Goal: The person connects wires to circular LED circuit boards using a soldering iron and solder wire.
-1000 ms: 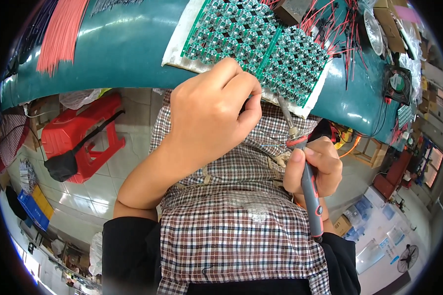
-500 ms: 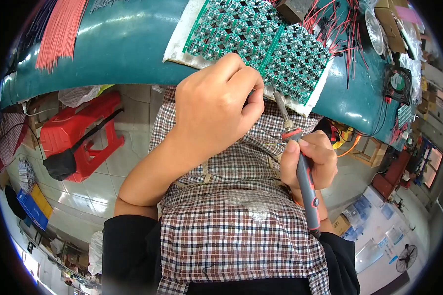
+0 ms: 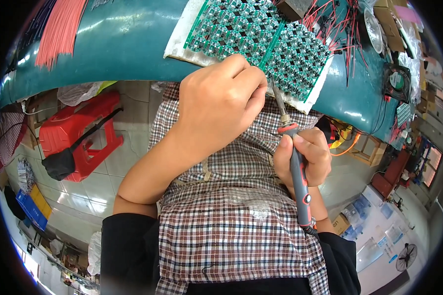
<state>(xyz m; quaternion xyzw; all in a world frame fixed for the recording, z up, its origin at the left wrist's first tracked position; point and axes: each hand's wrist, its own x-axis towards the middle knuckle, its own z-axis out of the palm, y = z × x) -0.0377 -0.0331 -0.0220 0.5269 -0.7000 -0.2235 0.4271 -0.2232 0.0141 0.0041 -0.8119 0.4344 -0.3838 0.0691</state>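
Note:
My right hand (image 3: 310,157) is wrapped round a soldering iron (image 3: 299,179) with a grey and red handle, its metal tip slanting up to the near edge of a green circuit board panel (image 3: 241,34). Rows of small components cover the panel. It lies on a white foam slab (image 3: 177,46). Left of the iron's tip, my left hand (image 3: 221,96) is closed in a pinch at the panel's near edge. Its fingertips face away from view, so what they hold is hidden. A thin wire end shows beside my right thumb.
A dark block (image 3: 293,9) sits on the panel's far side. Red wires (image 3: 325,19) lie behind it on the green table (image 3: 118,54). Pink wires (image 3: 61,37) are bundled at far left. A small black fan (image 3: 396,84) stands at right. Below left is a red stool (image 3: 79,140).
The soldering iron and my right hand have shifted a little left, and the tip is nearer the panel and my left fingers. My left hand has moved slightly right.

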